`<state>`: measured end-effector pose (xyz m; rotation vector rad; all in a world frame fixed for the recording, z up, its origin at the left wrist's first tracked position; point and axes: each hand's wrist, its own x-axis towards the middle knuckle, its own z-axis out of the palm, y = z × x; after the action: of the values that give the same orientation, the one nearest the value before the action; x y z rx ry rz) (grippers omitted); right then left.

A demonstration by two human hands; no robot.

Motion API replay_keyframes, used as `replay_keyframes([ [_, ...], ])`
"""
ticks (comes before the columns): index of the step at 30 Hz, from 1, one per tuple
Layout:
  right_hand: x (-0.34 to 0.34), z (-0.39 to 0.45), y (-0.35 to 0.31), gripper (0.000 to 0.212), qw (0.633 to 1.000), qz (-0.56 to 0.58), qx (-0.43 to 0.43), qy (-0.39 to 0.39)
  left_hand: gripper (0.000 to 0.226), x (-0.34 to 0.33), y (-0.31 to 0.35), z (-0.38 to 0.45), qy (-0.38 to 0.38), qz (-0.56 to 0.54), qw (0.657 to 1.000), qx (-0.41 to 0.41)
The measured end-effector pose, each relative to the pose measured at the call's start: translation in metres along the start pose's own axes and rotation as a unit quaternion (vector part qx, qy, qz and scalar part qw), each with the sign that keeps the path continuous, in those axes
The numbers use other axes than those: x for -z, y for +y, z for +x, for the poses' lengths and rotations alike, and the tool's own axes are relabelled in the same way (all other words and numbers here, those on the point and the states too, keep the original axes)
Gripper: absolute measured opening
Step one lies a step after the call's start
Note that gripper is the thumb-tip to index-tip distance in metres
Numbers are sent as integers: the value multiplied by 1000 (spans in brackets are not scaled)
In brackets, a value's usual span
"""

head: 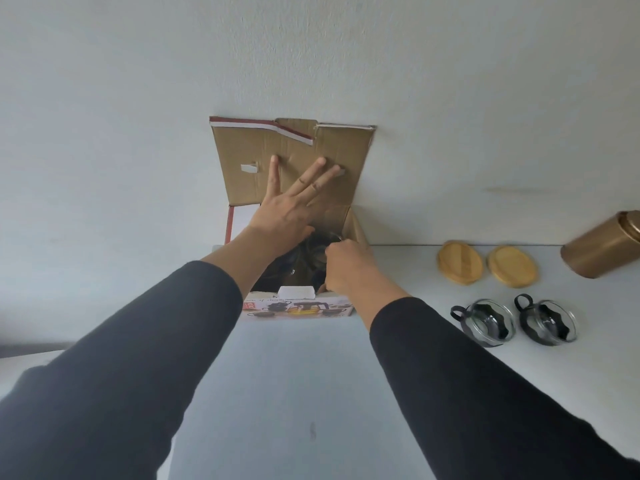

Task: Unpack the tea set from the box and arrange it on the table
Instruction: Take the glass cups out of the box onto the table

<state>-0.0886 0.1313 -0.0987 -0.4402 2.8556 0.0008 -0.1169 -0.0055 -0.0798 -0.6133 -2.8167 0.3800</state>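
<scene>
Your left hand (287, 209) is flat against the raised cardboard lid (291, 157), fingers (320, 171) spread wide and straight, just holding the flap back out of the way. Your right hand (346, 268) is the one doing the work: its fingers are curled down into the open box (358, 230) at the right edge of the opening. They look closed around something, but I can't tell exactly what since the knuckles hide it.

The thing that matters here: the next glass piece (304, 258) sits dark and rounded inside the box, immediately left of and below your right fingers, under your left wrist. So the right hand is the nearer one, and my guess is the lift has to go straight up, because the box walls hem it in on every side. I can't make out which way its handle or long axis runs in there.

Off to the right of your right fingers, well apart from the box, two glass cups (488, 322) with black holders already sit on the table (311, 375), with two wooden coasters (460, 261) behind them and a gold tin (602, 245) further right.
</scene>
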Motion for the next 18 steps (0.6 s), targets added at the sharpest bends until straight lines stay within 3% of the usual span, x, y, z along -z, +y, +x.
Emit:
replay_keyframes([
  [5, 6, -4, -6, 26, 1000, -8, -26, -14, 45, -1, -4, -3, 10, -7, 1000, 1],
  [8, 8, -6, -10, 28, 999, -9, -39, -20, 53, 1, -8, -6, 11, -18, 1000, 10],
  [18, 7, -3, -24, 39, 988, -116, -70, -77, 57, 3, -11, -11, 22, -33, 999, 12],
])
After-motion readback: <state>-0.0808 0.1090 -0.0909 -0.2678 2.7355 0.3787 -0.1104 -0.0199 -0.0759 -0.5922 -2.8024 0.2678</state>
